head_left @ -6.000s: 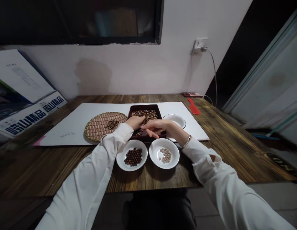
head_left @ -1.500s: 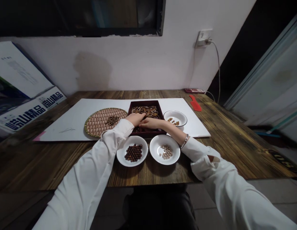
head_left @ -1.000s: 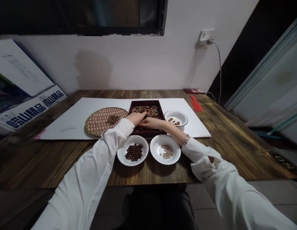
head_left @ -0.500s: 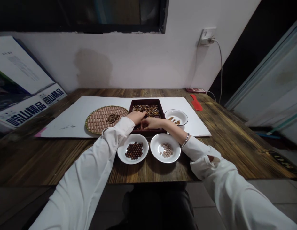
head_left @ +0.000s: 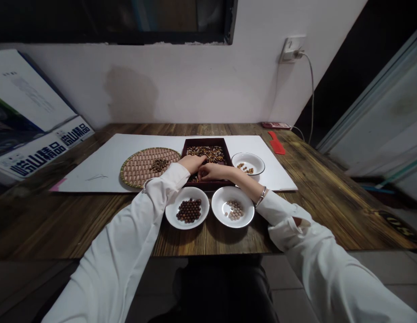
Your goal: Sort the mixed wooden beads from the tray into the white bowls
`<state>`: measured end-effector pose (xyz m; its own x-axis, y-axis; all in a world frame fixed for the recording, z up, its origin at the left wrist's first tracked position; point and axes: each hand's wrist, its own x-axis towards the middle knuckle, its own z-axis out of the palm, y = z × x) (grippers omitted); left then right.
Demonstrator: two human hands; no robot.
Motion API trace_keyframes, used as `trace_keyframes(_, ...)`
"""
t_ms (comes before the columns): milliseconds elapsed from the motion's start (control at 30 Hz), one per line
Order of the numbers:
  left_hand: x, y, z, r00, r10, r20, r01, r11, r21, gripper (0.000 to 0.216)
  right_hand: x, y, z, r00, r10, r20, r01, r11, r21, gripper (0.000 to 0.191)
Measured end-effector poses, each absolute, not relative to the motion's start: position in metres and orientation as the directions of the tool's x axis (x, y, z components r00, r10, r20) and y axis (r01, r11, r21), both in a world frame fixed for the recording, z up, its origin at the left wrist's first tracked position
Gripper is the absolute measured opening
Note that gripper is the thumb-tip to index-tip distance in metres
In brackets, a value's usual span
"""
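Observation:
A dark red tray [head_left: 225,150] holds many mixed beads [head_left: 208,153]. Over its left side is my left hand [head_left: 194,164], fingers curled down; whatever they hold is hidden. My right hand [head_left: 211,171] reaches into the near part of the tray, its fingertips pinched together at the beads; no bead can be made out between them. Just in front stand a white bowl of dark brown beads [head_left: 189,211] and a white bowl of pale beads [head_left: 235,210]. Left of the tray, a woven mat [head_left: 137,168] bears a cluster of olive-brown beads [head_left: 160,165].
Another white bowl [head_left: 257,160] with a few yellow-brown beads stands right of the tray. A red scoop [head_left: 276,144] and a phone-like red item [head_left: 275,125] lie farther right. White board [head_left: 100,157] lies beneath the tray. Printed boxes [head_left: 36,134] stand at the left.
The right hand's fingers have shifted slightly within the tray. The left hand has stayed nearly in place. The whole view has moved a little; bowls and mat look the same.

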<state>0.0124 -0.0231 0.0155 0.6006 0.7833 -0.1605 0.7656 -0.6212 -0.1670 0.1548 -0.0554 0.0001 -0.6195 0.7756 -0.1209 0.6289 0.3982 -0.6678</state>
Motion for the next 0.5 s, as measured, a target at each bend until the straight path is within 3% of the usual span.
trace_keyframes(500,0.0126,-0.0184,0.0123,0.593,0.792,-0.143,0.783,-0.609,-0.124,0.035,0.1545,-0.0571,0.0033,-0.603,0.789,-0.117,0.645,0.395,-0.654,0.012)
